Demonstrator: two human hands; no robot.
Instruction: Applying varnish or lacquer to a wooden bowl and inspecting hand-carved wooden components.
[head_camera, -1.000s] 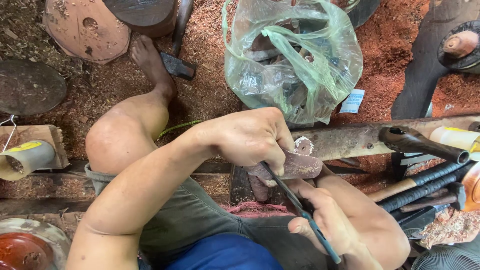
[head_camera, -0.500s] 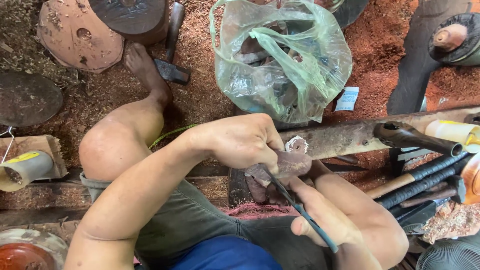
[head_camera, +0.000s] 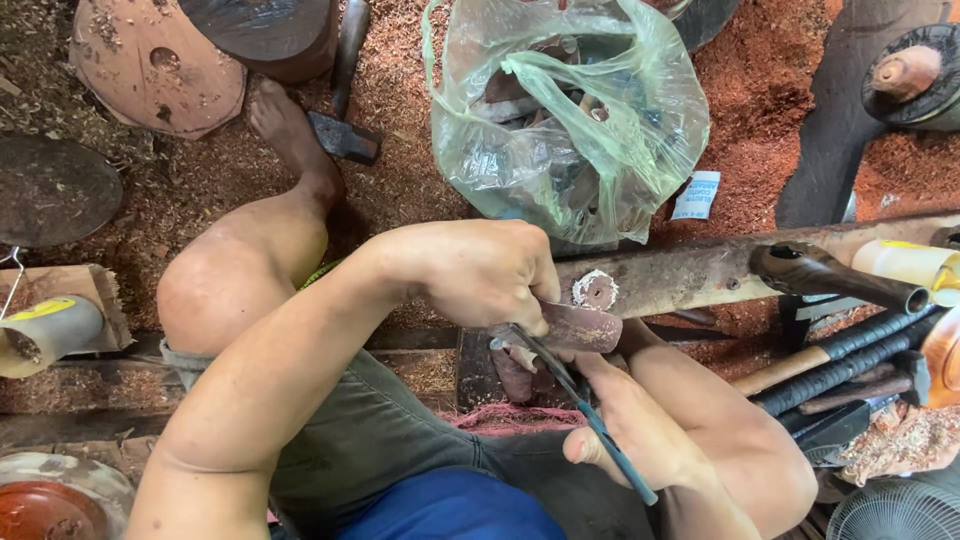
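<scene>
My left hand (head_camera: 480, 272) is closed around a small dark reddish-brown wooden piece (head_camera: 580, 328), pressing it against a long wooden beam (head_camera: 700, 275) that has a round worn spot. My right hand (head_camera: 640, 430) grips a thin dark file with a blue handle (head_camera: 585, 415); its tip runs up under the left hand onto the wooden piece. My bare knee and leg stretch out to the left over the sawdust.
A clear green plastic bag (head_camera: 570, 110) of wooden parts sits behind the beam. A hammer (head_camera: 345, 90), round wooden discs (head_camera: 155, 65) and a tape roll (head_camera: 45, 330) lie left. Black-handled tools (head_camera: 850, 350) and a fan (head_camera: 895, 510) are right. Red sawdust covers the ground.
The view has shifted slightly. My right hand and the file have slid a little along the wooden piece; my left hand keeps its grip.
</scene>
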